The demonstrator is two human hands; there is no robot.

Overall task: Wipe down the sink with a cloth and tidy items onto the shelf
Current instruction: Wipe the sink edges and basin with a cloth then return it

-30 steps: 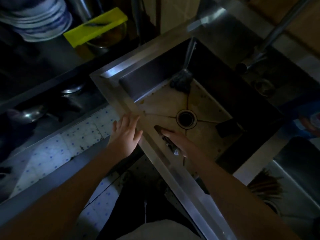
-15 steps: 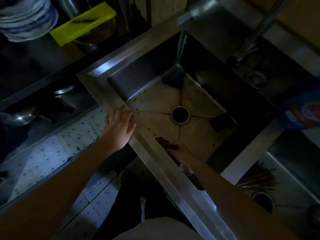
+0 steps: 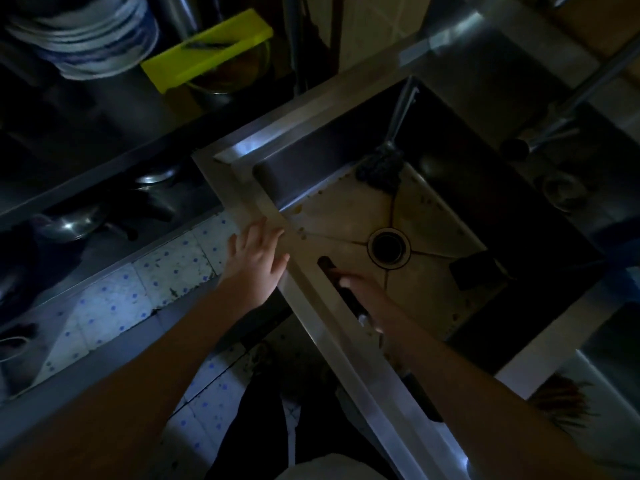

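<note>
The right hand point(image 3: 362, 292) has slid back from the sink's point(image 3: 239, 188) drain point(image 3: 389, 247) over a dark object point(image 3: 327, 266); its fingers' hold is unclear. The left hand point(image 3: 258, 258) stays on the rim, fingers spread. Wiping looks barely begun.

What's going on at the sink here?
A person is working at a steel sink in dim light. The left hand lies flat on the rim near the corner. The right hand is down in the basin on a dark item along the near wall, probably the cloth; its grip is too dark to judge. A brush and a dark pad sit in the basin.
</note>
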